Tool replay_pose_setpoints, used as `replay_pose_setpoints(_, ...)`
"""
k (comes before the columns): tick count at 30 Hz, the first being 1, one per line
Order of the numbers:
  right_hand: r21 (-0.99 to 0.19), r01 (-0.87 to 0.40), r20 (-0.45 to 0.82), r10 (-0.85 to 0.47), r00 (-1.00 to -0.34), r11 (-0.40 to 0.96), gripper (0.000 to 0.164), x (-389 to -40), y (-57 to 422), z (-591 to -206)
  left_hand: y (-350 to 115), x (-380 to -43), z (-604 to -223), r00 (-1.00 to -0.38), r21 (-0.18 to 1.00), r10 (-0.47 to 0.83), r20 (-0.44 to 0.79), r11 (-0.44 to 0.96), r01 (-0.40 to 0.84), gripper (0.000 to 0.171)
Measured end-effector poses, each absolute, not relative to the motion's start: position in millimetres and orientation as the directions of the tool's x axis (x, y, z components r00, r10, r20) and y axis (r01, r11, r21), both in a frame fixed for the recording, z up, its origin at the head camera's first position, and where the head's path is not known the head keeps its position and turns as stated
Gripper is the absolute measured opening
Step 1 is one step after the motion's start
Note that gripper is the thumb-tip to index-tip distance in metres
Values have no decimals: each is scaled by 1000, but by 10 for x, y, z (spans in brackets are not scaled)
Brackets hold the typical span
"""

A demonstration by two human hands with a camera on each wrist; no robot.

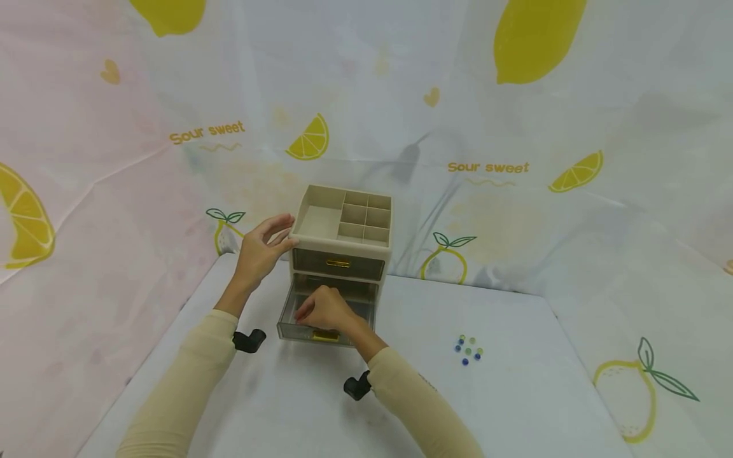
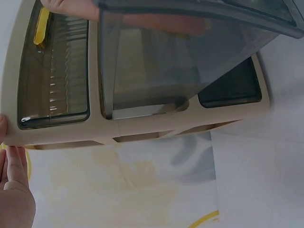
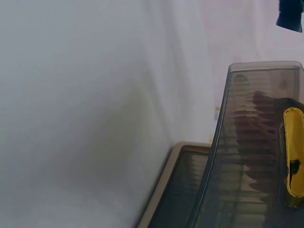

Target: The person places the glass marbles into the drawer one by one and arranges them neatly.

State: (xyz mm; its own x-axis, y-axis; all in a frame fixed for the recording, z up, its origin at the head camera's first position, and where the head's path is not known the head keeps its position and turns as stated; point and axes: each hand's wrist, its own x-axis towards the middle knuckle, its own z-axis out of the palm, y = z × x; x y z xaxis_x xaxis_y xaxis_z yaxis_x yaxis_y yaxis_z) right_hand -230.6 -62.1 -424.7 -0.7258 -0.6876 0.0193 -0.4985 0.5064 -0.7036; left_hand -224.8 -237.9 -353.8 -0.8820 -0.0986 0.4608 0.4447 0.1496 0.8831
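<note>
A beige drawer organizer [image 1: 340, 243] with smoky clear drawers stands on the table. My left hand [image 1: 260, 251] grips its upper left corner, thumb on the front edge and fingers along the side; the left wrist view shows these fingers [image 2: 16, 166] at the frame. Below the closed top drawer [image 1: 355, 265], another drawer [image 1: 366, 310] is pulled out. Inside it, my right hand [image 1: 329, 308] reaches over the gold-handled front with fingers bent downward. I cannot tell whether the fingertips hold anything. Through the drawer front [image 3: 237, 185], the right wrist view shows them dimly, near a small greenish spot.
Several blue and yellow-green glass marbles [image 1: 468, 351] lie on the white table [image 1: 515, 407], right of the organizer. Its top has one large and several small compartments. A further closed drawer [image 2: 230, 80] lies under the pulled-out one. A lemon-printed cloth [image 1: 366, 95] hangs behind.
</note>
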Motion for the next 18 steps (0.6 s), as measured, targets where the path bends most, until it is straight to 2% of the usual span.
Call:
replay_pose_setpoints(11, -671, -475, -58, -678, -732, 570, 6, -2353, -688, -4266, -2381, -2247, -3559, -879, 880, -96, 468, 136, 454, 53)
replay_pose_setpoints(18, -630, -517, -35, -686, -726, 580, 6, -2341, -721, -4242, -2385, -2264, -3568, -866, 867, -94, 491, 154, 474, 54)
